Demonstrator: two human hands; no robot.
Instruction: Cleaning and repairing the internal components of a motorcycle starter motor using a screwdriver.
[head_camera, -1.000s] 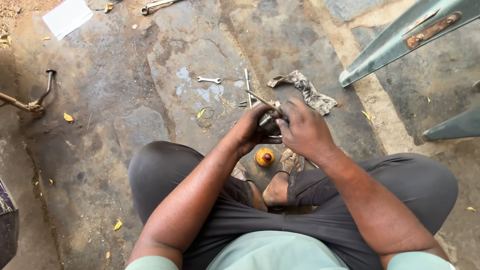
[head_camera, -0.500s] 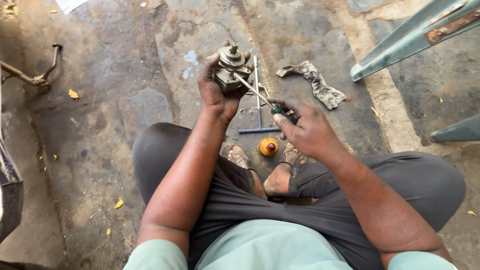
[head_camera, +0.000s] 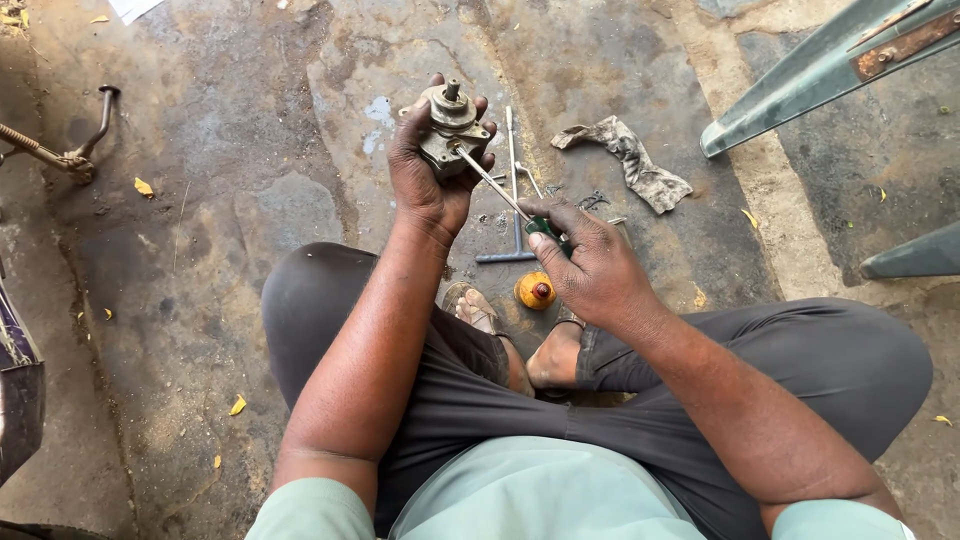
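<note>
Sitting cross-legged on a stained, cracked concrete floor (head_camera: 250, 200), you work outdoors or in an open shed; a grey-green metal frame (head_camera: 830, 70) slants across the far right corner, and a bent metal rod (head_camera: 70, 150) lies at the far left edge. Dry yellow leaves are scattered over the concrete.

Your left hand (head_camera: 430, 170) is closed around a small dirty metal assembly (head_camera: 452, 125), held up above the floor in front of your left knee. Its round top with a short stub faces the far edge of the floor, tilted a little towards you.

Your right hand (head_camera: 590, 265) is wrapped tight around the green handle of a screwdriver (head_camera: 500, 190). The shaft's long axis runs diagonally from your right hand, near you, up and left to the assembly, where the tip touches its side.

On the floor just beyond your hands lies a T-shaped wrench (head_camera: 512, 215), its long bar pointing away from you. A crumpled grey rag (head_camera: 630, 160) sits to its right, and a small orange cap (head_camera: 535, 291) rests near your sandalled feet (head_camera: 480, 310).
</note>
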